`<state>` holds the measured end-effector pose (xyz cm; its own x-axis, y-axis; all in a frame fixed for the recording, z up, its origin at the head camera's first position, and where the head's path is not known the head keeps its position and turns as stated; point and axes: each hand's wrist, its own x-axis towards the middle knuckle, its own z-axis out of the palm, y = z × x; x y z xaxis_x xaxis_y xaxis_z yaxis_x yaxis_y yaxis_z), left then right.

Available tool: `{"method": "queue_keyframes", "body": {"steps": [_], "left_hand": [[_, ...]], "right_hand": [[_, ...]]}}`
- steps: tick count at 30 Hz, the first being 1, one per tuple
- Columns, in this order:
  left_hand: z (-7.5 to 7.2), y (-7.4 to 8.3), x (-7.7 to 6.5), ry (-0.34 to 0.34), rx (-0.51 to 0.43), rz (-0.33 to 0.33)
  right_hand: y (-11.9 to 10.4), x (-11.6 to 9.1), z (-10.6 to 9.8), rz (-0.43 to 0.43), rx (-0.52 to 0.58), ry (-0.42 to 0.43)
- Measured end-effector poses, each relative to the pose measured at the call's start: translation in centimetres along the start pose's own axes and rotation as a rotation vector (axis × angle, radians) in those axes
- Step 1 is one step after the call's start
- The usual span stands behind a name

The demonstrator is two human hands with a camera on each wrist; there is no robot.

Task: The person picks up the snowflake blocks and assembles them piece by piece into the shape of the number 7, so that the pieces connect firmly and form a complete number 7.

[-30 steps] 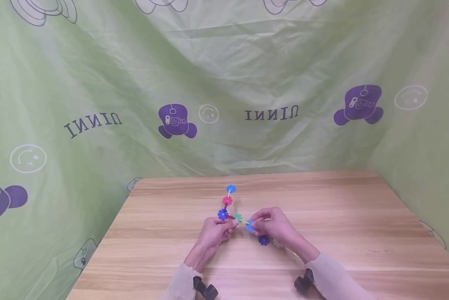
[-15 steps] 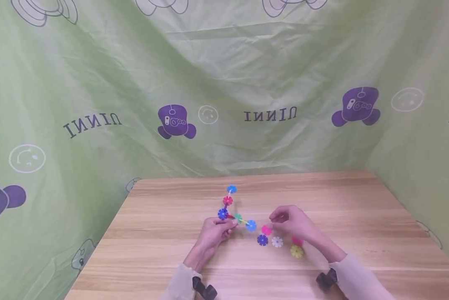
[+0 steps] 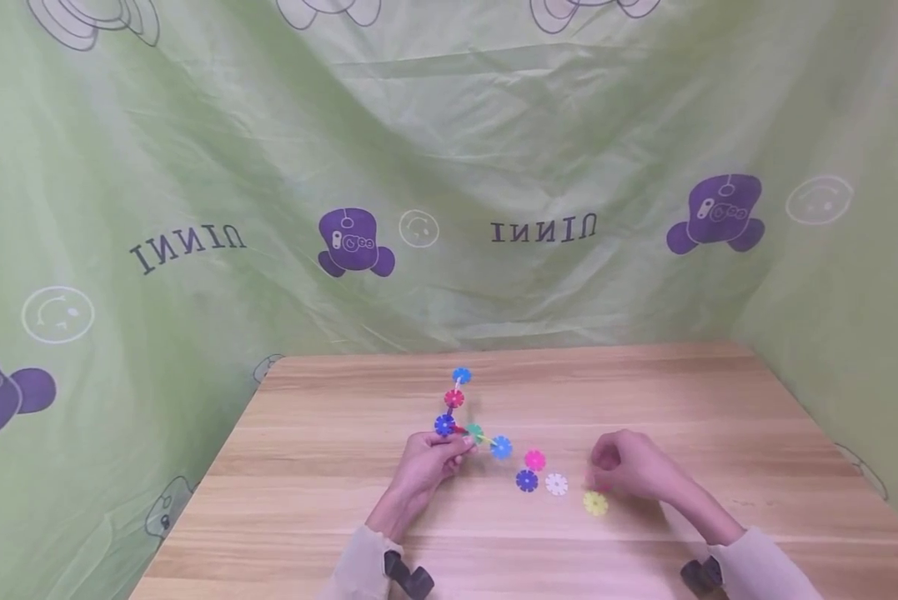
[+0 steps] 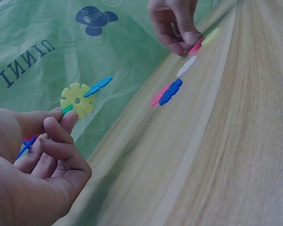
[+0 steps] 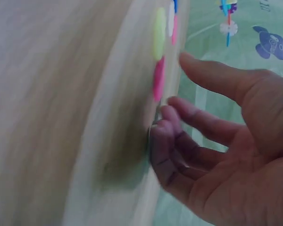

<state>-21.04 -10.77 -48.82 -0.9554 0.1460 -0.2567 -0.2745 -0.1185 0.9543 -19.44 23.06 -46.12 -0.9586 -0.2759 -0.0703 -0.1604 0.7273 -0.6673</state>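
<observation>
My left hand (image 3: 429,462) pinches a green notched plastic disc (image 3: 474,433) between thumb and fingers. It belongs to a chain of interlocking discs raised off the table: a light blue disc (image 3: 461,376) at the top, a red disc (image 3: 454,399) below, a dark blue disc (image 3: 444,425), then a yellow disc (image 4: 78,100) and a light blue end disc (image 3: 501,447). To the right, my right hand (image 3: 632,467) reaches down over a pink disc (image 5: 159,79) lying on the table. Its thumb and fingers stand apart, fingertips close to that disc, with nothing between them.
Loose discs lie flat on the wooden table (image 3: 328,500) between the hands: a second pink disc (image 3: 534,460), a dark blue disc (image 3: 527,481), a white disc (image 3: 557,484) and a yellow-green disc (image 3: 595,503). A green printed cloth (image 3: 449,292) hangs behind the table.
My right hand has let go of the light blue end disc and moved right, past the loose discs, to the farther pink disc. The left hand keeps its pinch on the chain.
</observation>
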Motion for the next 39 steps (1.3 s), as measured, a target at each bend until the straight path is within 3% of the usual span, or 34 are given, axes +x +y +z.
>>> {"method": "queue_keyframes", "body": {"steps": [19, 27, 33, 39], "left_hand": [[0.1, -0.2, 0.0, 0.015, -0.015, -0.003], [0.2, 0.0, 0.0, 0.019, -0.011, -0.001], [0.2, 0.0, 0.0, 0.026, -0.003, -0.009], [0.1, -0.1, 0.1, 0.027, 0.001, -0.011]], "right_hand": [[1.4, -0.4, -0.1, 0.057, 0.038, -0.037], [1.0, -0.1, -0.3, 0.024, 0.053, -0.048], [-0.3, 0.5, 0.2, -0.071, 0.094, 0.029], [-2.3, 1.3, 2.0, -0.095, 0.182, 0.117]]}}
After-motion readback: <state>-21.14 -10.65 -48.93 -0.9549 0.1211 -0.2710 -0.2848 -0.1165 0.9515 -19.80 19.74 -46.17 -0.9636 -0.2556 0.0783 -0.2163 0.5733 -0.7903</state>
